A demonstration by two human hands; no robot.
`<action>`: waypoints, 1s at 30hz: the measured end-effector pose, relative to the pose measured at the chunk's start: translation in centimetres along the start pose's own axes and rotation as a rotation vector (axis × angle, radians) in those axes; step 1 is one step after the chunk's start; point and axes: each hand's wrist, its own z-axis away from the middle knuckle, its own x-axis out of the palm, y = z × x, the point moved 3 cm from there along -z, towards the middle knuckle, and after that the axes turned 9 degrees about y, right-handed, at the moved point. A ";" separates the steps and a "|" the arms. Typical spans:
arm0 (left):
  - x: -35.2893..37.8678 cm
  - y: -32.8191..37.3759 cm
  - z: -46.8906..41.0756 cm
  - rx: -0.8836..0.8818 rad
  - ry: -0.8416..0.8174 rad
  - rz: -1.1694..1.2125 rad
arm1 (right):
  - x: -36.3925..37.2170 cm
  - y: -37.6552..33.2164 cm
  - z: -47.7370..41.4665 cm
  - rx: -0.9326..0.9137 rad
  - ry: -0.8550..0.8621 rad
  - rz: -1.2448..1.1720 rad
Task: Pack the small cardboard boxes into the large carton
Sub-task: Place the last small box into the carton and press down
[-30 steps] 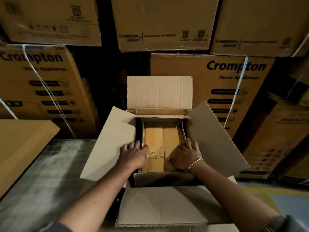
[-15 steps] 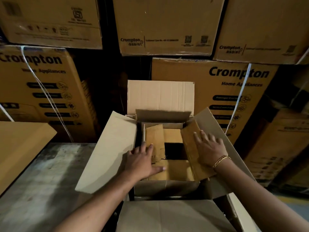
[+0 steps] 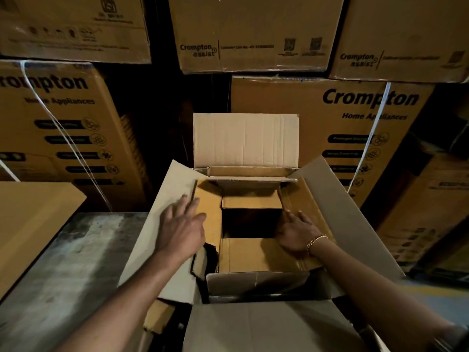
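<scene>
By the right edge of the counter [image 3: 76, 262], our left hand [image 3: 181, 232], fingers spread flat, lies over the left flap of the small box [image 3: 253, 255] sitting inside the large carton [image 3: 246, 141]; our right hand [image 3: 297, 233], fingers straight, presses the right flap outward. We judge both flaps are pushed aside to open the box wide
</scene>
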 end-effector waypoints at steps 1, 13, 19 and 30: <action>0.6 0.3 0.3 0.016 -0.051 0.004 | -0.1 -0.3 -0.3 0.003 -0.017 -0.020; 0.9 4.9 0.5 -0.030 -0.378 0.062 | -2.3 -2.7 9.6 -0.156 -0.434 -0.423; 3.0 8.9 5.0 0.076 -0.339 0.175 | 3.7 -4.7 11.4 -0.120 -0.022 -0.313; 1.5 8.7 5.1 0.051 -0.264 0.194 | 1.7 -6.5 2.3 -0.018 -0.187 -0.269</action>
